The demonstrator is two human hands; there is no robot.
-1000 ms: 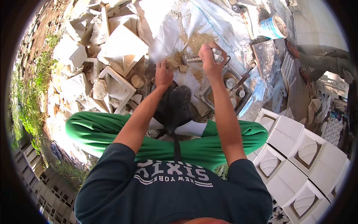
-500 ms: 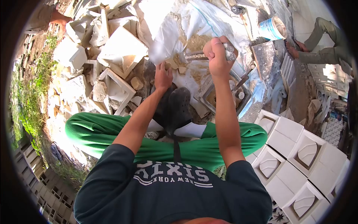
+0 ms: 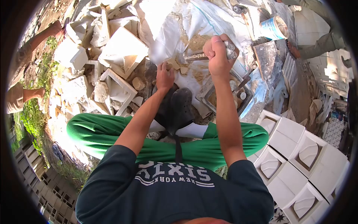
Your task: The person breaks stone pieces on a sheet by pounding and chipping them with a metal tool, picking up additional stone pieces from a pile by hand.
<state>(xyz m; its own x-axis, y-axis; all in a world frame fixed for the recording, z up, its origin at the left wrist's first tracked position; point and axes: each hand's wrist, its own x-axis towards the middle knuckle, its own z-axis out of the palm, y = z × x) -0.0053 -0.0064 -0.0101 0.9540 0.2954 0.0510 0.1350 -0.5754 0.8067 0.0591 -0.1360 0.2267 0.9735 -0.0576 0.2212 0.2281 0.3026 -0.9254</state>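
My right hand (image 3: 219, 56) is closed in a fist around a cement-crusted tool (image 3: 195, 57). Its narrow metal part points left, and a lumpy grey end shows on the right of the fist; the exact kind of tool is unclear. Low among the rubble, my left hand (image 3: 165, 77) has its fingers bent close together beside a small tan chunk (image 3: 172, 63). What lies under those fingertips is hidden. Just below that hand are my dark clogs (image 3: 181, 106). A mortar-stained tray (image 3: 212, 106) stands partly hidden behind my right forearm.
Broken white blocks (image 3: 123, 48) pile up on the left. Dusty plastic sheeting (image 3: 203, 16) covers the ground ahead. A white-and-blue bucket (image 3: 271, 29) lies tilted at the upper right. Moulded white blocks (image 3: 285, 136) line the lower right. Other people's legs show at left (image 3: 35, 94) and right (image 3: 317, 46).
The tool in my right hand has tilted slightly, and its narrow part looks thinner. My left hand has barely moved. More of a person's legs shows at left; the person at right has shifted.
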